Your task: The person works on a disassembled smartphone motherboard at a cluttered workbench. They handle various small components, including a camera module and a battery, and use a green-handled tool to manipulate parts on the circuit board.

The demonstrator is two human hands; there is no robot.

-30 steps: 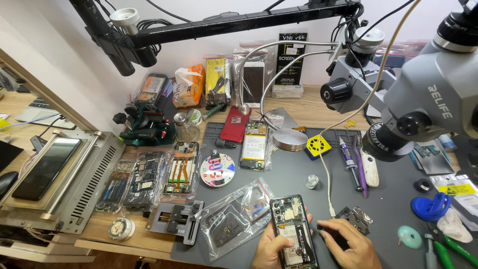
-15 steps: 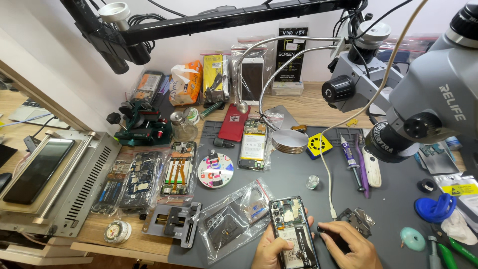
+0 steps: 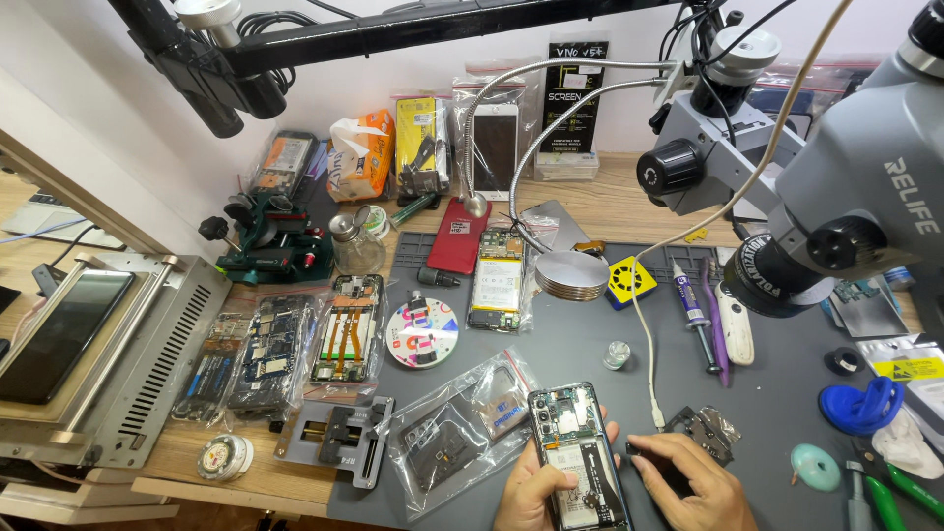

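The left hand [image 3: 536,492] is gripping an opened phone [image 3: 575,457] lying on the counter [image 3: 767,393] at 6 o'clock; the right hand [image 3: 693,482], fingers curled, is pressing a small black part [image 3: 649,460] at its 3 o'clock.

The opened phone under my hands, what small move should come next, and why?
Probably bring the right hand the short way left to the opened phone. The left hand already steadies the phone's left edge on the grey mat, and the circuitry lies exposed, while the right hand rests beside it on a small dark part that I cannot identify.
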